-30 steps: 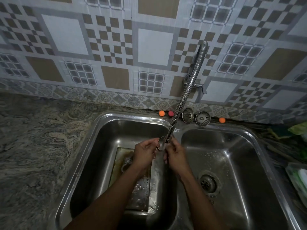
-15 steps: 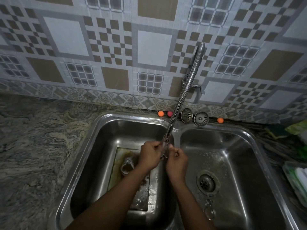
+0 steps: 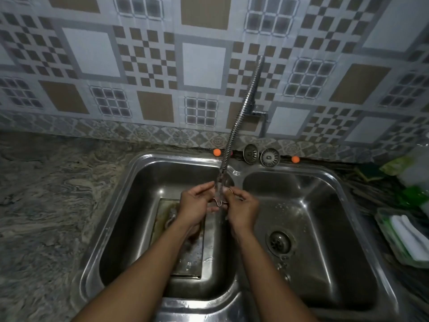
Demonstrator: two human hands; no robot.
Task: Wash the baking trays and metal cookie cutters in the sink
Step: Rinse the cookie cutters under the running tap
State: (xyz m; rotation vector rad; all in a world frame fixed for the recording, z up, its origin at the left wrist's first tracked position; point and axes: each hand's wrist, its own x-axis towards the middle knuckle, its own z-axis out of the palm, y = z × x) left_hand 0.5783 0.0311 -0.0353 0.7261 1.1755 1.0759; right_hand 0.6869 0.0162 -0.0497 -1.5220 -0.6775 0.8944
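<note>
The cookie cutter (image 3: 219, 201) is a thin band of bright metal bent into a wavy outline, open through its middle. It is held in the air right under the nozzle of the faucet hose (image 3: 241, 112), above the left basin (image 3: 139, 217) near the divider between the two basins. The left hand (image 3: 197, 205) pinches its left edge between thumb and fingertips, and the right hand (image 3: 243, 210) pinches its right edge the same way. The view is too blurred here to tell how the cutter's lower part is shaped.

Below the hands a rectangular baking tray (image 3: 192, 256) lies flat on the floor of the left basin, its metal stained brownish at the far end and dotted with water drops. A pale curved metal piece (image 3: 170, 218) lies on the tray by the left wrist, too dim to identify.

The right basin (image 3: 325, 217) is wet steel with a round drain (image 3: 278, 242). On the sink's back rim stand two round strainer plugs (image 3: 250, 154) and two small orange balls (image 3: 216, 152). The hose is a ribbed, flexible chrome coil that comes down from the wall. The countertop (image 3: 46, 194) is swirled grey stone. Near the right edge of it sits a green and white container (image 3: 404, 238). The wall (image 3: 92, 54) is tiled in brown, white and checkered squares.
</note>
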